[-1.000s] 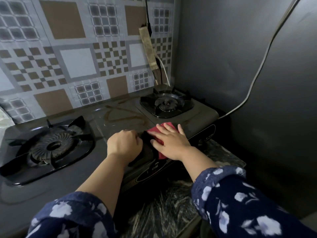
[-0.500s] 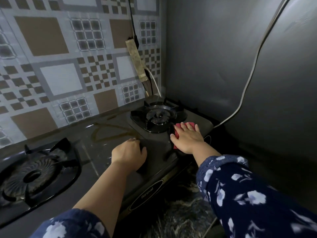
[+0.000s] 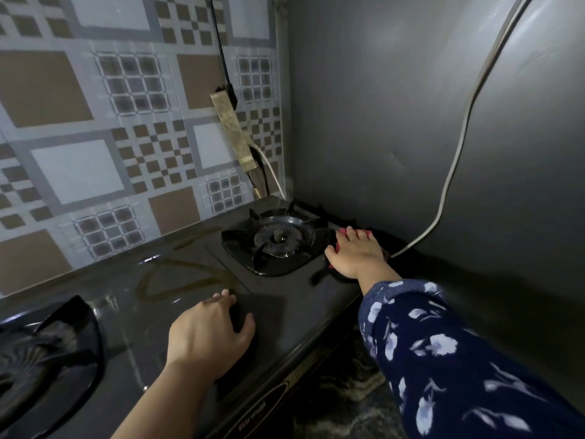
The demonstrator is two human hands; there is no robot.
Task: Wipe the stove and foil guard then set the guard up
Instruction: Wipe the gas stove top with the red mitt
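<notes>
Your right hand [image 3: 356, 255] presses flat, fingers spread, on one red cloth [image 3: 364, 232] at the black glass two-burner stove's [image 3: 177, 299] right edge; your left hand [image 3: 209, 334] rests loosely curled, grasping nothing, mid-stove.

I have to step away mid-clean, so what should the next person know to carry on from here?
Right hand: pressed flat on the red cloth, at the stove's far right edge beside the right burner.
Left hand: resting on the stove top near the front, holding nothing visible.
Done: nothing clearly; a brown smear sits between the burners.
Left: finish the stove; foil guard not clearly identifiable here; wipe it and set it up.
</notes>
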